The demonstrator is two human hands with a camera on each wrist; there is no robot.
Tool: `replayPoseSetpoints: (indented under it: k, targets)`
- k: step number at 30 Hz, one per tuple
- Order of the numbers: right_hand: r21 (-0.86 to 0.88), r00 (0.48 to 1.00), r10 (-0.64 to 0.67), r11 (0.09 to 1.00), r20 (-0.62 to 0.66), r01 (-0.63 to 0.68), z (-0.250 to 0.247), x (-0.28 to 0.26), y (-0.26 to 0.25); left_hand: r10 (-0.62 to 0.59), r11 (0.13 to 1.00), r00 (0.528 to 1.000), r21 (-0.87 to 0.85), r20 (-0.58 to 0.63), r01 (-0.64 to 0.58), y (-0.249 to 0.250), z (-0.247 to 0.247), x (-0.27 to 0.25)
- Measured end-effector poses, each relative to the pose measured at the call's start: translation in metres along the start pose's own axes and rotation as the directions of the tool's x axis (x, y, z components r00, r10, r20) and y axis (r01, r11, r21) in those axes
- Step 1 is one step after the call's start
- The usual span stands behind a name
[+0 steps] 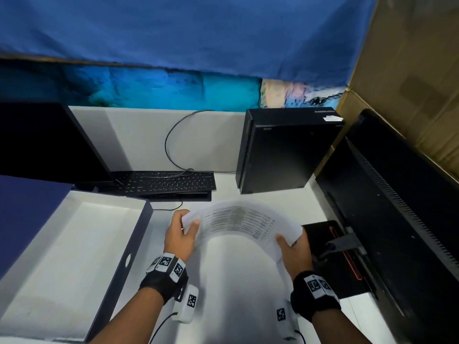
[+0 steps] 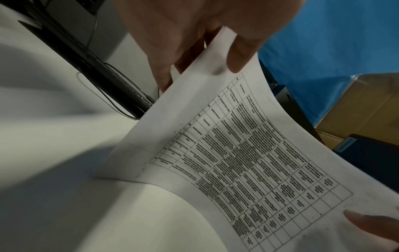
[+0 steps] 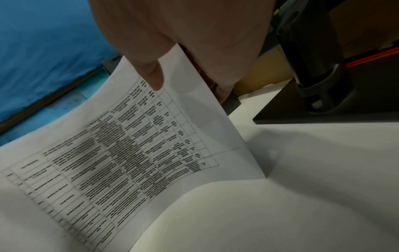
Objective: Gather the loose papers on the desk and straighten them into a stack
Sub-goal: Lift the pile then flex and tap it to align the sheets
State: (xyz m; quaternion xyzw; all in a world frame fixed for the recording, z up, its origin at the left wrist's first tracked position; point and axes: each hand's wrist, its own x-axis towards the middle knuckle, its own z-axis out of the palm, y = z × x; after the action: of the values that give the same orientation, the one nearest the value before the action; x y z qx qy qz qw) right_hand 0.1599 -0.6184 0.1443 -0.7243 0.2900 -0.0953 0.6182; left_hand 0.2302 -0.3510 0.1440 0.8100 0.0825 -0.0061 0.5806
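**Papers bowed into an arch between two hands**

Both forearms reach in from the bottom of the head view, each with a black wrist strap carrying square printed markers. Above the white desk (image 1: pixel 231 281), the left hand (image 1: pixel 180 234) pinches one short edge of the papers (image 1: pixel 238 219), thumb on top and fingers behind. The right hand (image 1: pixel 294 249) grips the opposite edge the same way. Between them the sheets curve upward, clear of the desk in the middle. An open box (image 1: pixel 74 256) with a white interior lies to the left, a black keyboard (image 1: pixel 169 182) sits behind the hands, a black computer tower (image 1: pixel 285 150) stands behind to the right, and a monitor's back (image 1: pixel 397 219) fills the right side.

From the left wrist, the thumb (image 2: pixel 241 56) presses onto the top sheet's margin while the fingers (image 2: pixel 164 73) curl beneath; a printed table covers the page.

From the right wrist, the thumb (image 3: pixel 151 75) lies on the table's corner, the fingers mostly hidden behind the sheets. One lower corner of the papers seems to meet the desk.
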Motion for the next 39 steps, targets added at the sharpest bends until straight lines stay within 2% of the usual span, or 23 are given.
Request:
replayPoseSetpoints:
  k: [6,9,12,18,22,24,26,27,28,29,30,31,32,34,35,37,39]
  targets:
    - [0.170,0.999,-0.023,0.985,-0.043,0.030,-0.002,0.000,-0.018,0.055,0.997,0.996,-0.050,-0.072,-0.058,0.022,0.000,0.004]
    - [0.184,0.993,0.023,0.983,-0.113,-0.002,0.003,0.002,-0.025,0.012,0.997,0.988,-0.073,-0.151,-0.024,0.029,0.002,0.009]
    - [0.165,0.989,0.047,0.986,-0.139,-0.023,0.006,0.004,-0.029,-0.017,0.995,0.984,-0.097,-0.175,0.000,0.034,0.004,0.011]
    - [0.177,0.986,0.039,0.984,-0.161,-0.010,0.004,0.006,-0.038,-0.027,0.995,0.987,-0.101,-0.157,0.011,0.032,0.004,0.013]
    - [0.156,0.982,0.058,0.987,-0.182,-0.030,0.003,0.006,-0.042,0.022,0.988,0.999,-0.153,-0.045,-0.029,0.023,0.000,0.012]
    - [0.128,0.983,0.033,0.992,-0.183,-0.009,0.001,0.004,-0.044,0.029,0.997,1.000,-0.067,0.006,-0.029,0.015,-0.003,0.010]
    - [0.017,0.977,-0.085,0.996,-0.193,0.089,0.001,0.001,-0.049,0.025,0.998,1.000,0.062,-0.012,-0.024,0.013,-0.004,0.010]
    - [-0.134,0.960,-0.209,0.973,-0.185,0.186,0.002,0.000,-0.053,0.051,0.994,0.998,0.103,-0.025,-0.048,0.015,-0.004,0.009]
    - [-0.340,0.916,-0.381,0.884,-0.128,0.321,0.004,-0.001,-0.059,0.102,0.988,0.994,0.120,-0.026,-0.099,0.020,-0.004,0.008]
    - [-0.523,0.840,-0.542,0.719,-0.009,0.458,0.007,-0.002,-0.066,0.176,0.975,0.984,0.142,-0.015,-0.172,0.027,-0.004,0.007]
    - [-0.626,0.757,-0.640,0.537,0.133,0.565,0.014,-0.004,-0.074,0.264,0.950,0.964,0.170,0.009,-0.262,0.037,-0.003,0.006]
    - [-0.666,0.700,-0.662,0.398,0.267,0.630,0.021,-0.005,-0.084,0.352,0.914,0.935,0.199,0.047,-0.354,0.049,-0.002,0.005]
    - [-0.668,0.675,-0.637,0.321,0.373,0.671,0.029,-0.007,-0.096,0.433,0.870,0.896,0.217,0.093,-0.443,0.062,0.001,0.004]
    - [-0.632,0.654,-0.571,0.279,0.496,0.723,0.045,-0.010,-0.111,0.560,0.775,0.810,0.237,0.171,-0.586,0.086,0.006,0.003]
    - [-0.618,0.642,-0.564,0.271,0.519,0.738,0.050,-0.009,-0.115,0.598,0.737,0.778,0.249,0.192,-0.628,0.098,0.009,0.002]
    - [-0.601,0.647,-0.576,0.307,0.499,0.738,0.052,-0.005,-0.120,0.636,0.708,0.753,0.259,0.170,-0.657,0.115,0.011,0.001]
    - [-0.565,0.666,-0.615,0.396,0.422,0.724,0.044,0.002,-0.122,0.661,0.699,0.746,0.291,0.084,-0.653,0.120,0.005,0.004]
